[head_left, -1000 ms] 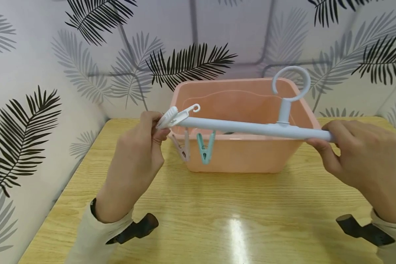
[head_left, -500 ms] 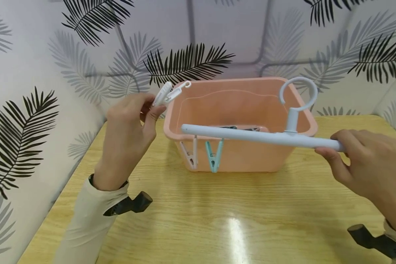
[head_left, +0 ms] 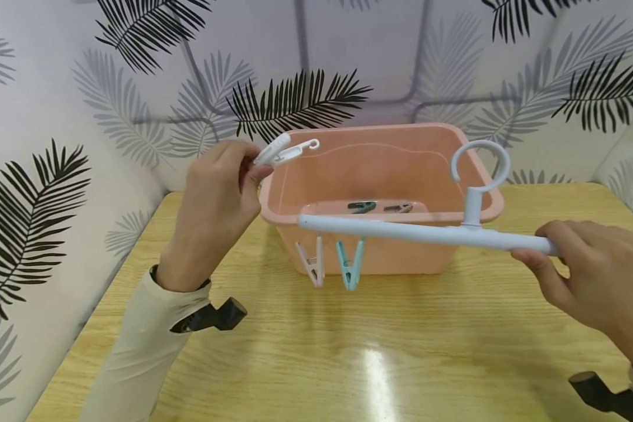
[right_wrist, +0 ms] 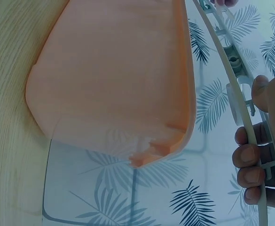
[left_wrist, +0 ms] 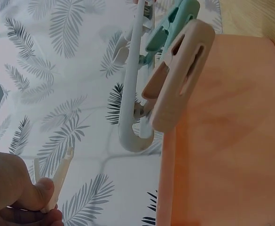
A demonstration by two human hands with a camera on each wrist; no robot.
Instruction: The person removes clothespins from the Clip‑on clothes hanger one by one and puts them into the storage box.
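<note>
My left hand (head_left: 216, 199) pinches a white clothes peg (head_left: 286, 152) with a small hook at its end, held above the basin's left rim. My right hand (head_left: 601, 275) grips the right part of a pale blue clip hanger (head_left: 401, 231), whose curved hook points up. From the hanger's left part hang a beige-pink clothes peg (head_left: 312, 266) and a teal clothes peg (head_left: 350, 269). In the left wrist view the hanger's end is close, with the beige-pink peg nearest. The white peg is apart from the bar's left end.
A peach plastic basin (head_left: 369, 136) stands on the wooden table (head_left: 295, 351) behind the hanger. Inside it lie a dark green clothes peg (head_left: 362, 207) and a greyish one (head_left: 399, 208). A leaf-patterned covering (head_left: 137, 105) rises behind and on the left.
My left hand has moved up from the hanger's left end, carrying the white peg away from it. My right hand has lowered the hanger and shifted it slightly right, uncovering the pegs in the basin.
</note>
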